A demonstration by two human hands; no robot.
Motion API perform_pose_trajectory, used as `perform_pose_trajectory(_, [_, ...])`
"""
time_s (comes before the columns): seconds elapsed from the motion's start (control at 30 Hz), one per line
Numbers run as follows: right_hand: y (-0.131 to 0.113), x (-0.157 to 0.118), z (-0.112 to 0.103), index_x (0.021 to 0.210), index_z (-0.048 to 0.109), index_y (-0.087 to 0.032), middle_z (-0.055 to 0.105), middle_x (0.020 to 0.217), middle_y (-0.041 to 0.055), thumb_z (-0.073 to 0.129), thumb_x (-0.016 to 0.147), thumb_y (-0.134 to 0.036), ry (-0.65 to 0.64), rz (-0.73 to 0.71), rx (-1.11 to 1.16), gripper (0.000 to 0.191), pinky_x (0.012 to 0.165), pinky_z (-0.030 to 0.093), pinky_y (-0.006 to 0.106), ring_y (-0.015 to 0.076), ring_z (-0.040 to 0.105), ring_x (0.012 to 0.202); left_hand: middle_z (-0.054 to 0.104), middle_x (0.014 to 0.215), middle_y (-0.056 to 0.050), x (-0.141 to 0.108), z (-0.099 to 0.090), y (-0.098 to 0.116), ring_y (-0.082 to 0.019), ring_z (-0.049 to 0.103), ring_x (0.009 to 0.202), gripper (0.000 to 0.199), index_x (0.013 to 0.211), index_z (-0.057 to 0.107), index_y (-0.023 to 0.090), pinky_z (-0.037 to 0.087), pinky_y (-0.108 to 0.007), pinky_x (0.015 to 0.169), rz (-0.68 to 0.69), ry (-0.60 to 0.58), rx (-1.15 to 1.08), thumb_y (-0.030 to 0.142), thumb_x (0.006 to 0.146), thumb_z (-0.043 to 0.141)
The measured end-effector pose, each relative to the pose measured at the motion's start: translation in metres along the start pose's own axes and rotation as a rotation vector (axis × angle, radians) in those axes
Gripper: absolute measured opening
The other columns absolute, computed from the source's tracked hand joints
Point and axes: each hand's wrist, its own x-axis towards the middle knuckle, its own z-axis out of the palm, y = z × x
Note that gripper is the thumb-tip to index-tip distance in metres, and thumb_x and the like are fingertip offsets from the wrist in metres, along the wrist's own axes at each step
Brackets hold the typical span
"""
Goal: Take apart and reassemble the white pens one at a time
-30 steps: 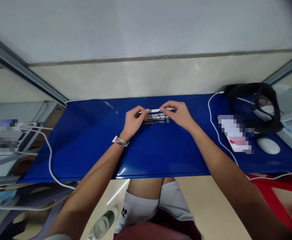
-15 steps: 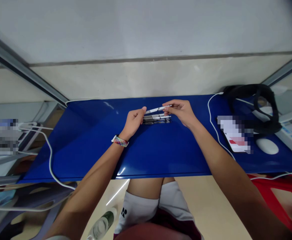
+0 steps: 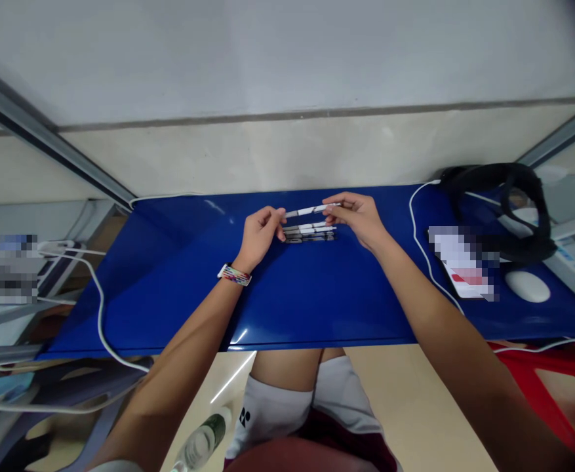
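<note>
A white pen (image 3: 309,210) is held slightly tilted between my two hands. Its left end sits in the pinched fingers of my left hand (image 3: 260,233), whose wrist carries a colourful band (image 3: 235,274). The thumb and fingers of my right hand (image 3: 358,219) close on its right end. Just below it, on the blue tabletop (image 3: 311,295), several more pens (image 3: 309,229) lie side by side, white ones above and dark ones nearest me. The lower fingers of my left hand are close to the left ends of these pens; I cannot tell whether they touch.
To the right are a phone (image 3: 461,269), a white mouse (image 3: 528,286), a black headset-like strap (image 3: 518,210) and a white cable (image 3: 415,229). Another cable (image 3: 100,308) hangs over the left side. A wall (image 3: 287,154) rises behind the table. A bottle (image 3: 201,439) stands below.
My left hand has shifted slightly up and left, now pinching the upper pen's left end. That pen has risen a little from the row.
</note>
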Motion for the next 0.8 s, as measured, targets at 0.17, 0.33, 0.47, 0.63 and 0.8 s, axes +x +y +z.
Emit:
perform_pose_trajectory(0.17, [0.000, -0.001, 0.002, 0.098, 0.085, -0.022, 0.080, 0.083, 0.0039, 0.098, 0.075, -0.045, -0.001, 0.007, -0.016, 0.035, 0.072, 0.065, 0.036, 0.0186, 0.075, 0.070, 0.064, 0.055, 0.000, 0.001, -0.001, 0.000, -0.014, 0.066, 0.053, 0.050, 0.084, 0.074, 0.019, 0.054, -0.027, 0.059, 0.019, 0.000, 0.014, 0.063, 0.107, 0.065])
perform_pose_trajectory(0.33, [0.000, -0.001, 0.001, 0.098, 0.085, -0.021, 0.080, 0.083, 0.0042, 0.097, 0.076, -0.043, -0.009, 0.007, -0.006, 0.034, 0.071, 0.064, 0.035, 0.0182, 0.074, 0.069, 0.074, 0.077, 0.000, 0.001, -0.002, 0.003, -0.015, 0.072, 0.065, 0.033, 0.104, 0.075, 0.022, 0.056, -0.027, 0.064, 0.063, 0.048, 0.027, 0.048, 0.091, 0.089])
perform_pose_trajectory(0.47, [-0.001, -0.001, 0.001, 0.099, 0.085, -0.022, 0.080, 0.084, 0.0041, 0.096, 0.077, -0.044, -0.009, 0.023, -0.020, 0.033, 0.073, 0.065, 0.036, 0.0188, 0.075, 0.071, 0.062, 0.058, 0.000, 0.000, -0.003, 0.007, -0.012, 0.058, 0.051, 0.050, 0.075, 0.070, 0.019, 0.049, -0.027, 0.056, -0.018, 0.014, 0.034, 0.060, 0.105, 0.067])
perform_pose_trajectory(0.63, [0.000, -0.001, 0.002, 0.099, 0.084, -0.022, 0.080, 0.084, 0.0039, 0.097, 0.076, -0.046, -0.009, 0.029, -0.032, 0.035, 0.071, 0.064, 0.035, 0.0182, 0.074, 0.071, 0.067, 0.075, 0.003, 0.001, -0.003, 0.009, -0.011, 0.059, 0.056, 0.036, 0.105, 0.072, 0.023, 0.047, -0.024, 0.053, -0.008, 0.017, -0.022, 0.041, 0.083, 0.095])
perform_pose_trajectory(0.8, [0.002, 0.000, 0.001, 0.098, 0.084, -0.022, 0.080, 0.083, 0.0035, 0.097, 0.076, -0.044, -0.012, 0.030, 0.000, 0.034, 0.068, 0.062, 0.033, 0.0178, 0.074, 0.069, 0.062, 0.064, -0.001, 0.001, -0.005, 0.008, -0.011, 0.057, 0.053, 0.047, 0.085, 0.073, 0.019, 0.045, -0.025, 0.050, -0.071, -0.024, -0.027, 0.063, 0.102, 0.070])
